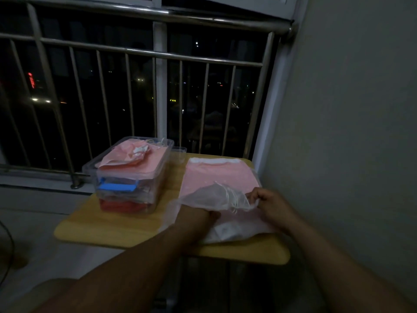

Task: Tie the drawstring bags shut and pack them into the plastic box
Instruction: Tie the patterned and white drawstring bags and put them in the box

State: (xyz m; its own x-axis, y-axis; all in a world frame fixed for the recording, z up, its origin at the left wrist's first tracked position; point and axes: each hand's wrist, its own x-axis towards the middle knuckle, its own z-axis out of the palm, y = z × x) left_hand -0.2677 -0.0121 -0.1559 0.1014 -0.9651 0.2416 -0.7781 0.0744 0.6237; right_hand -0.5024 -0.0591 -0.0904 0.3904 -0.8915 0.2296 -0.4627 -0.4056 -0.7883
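1. Right hand [268, 203], just right of centre frame: fingers curled tight, pinching the edge of a sheer white bag [214, 196] right where its white cords [233, 197] bunch up.
2. Left hand [204, 214] is tucked under that same bag and mostly hidden, so I cannot tell how its fingers lie.
3. The sheer bag is held over the near end of a pink stack [221, 175] of flat bags, on the right side of the yellow counter [117, 231].
4. Left of the stack stands the clear plastic box [155, 177], with packed bags [133, 154] heaped pink to its rim and a blue latch [118, 186] on its near end.
5. A small clear cup [179, 154] sits behind, between box and stack.
6. A metal railing [225, 21] crosses the dark window in the upper frame.
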